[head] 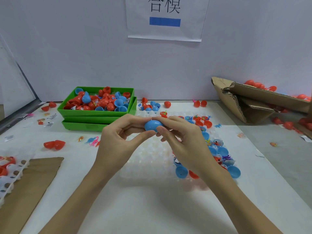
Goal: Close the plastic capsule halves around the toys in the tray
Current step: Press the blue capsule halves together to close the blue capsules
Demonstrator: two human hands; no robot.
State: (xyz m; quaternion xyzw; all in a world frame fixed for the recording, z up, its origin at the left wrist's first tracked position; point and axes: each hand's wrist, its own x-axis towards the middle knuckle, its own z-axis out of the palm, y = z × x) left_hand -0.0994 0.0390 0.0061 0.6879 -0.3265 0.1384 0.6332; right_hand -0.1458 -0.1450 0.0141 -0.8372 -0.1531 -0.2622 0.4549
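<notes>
both hands pinch a blue capsule (152,125) above the clear tray (148,159): left hand (116,141) on its left end, right hand (182,141) on its right. it looks light, stiff, slick plastic; best squeezed end to end, fingertips clear of the seam, so it snaps shut.

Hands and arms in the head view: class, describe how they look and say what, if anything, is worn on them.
Both the left hand and the right hand are bare: no gloves, rings, watch or bracelet show. Both forearms are uncovered down to the bottom edge of the picture, with no sleeve in view. Fingernails look short and unpainted.
</notes>
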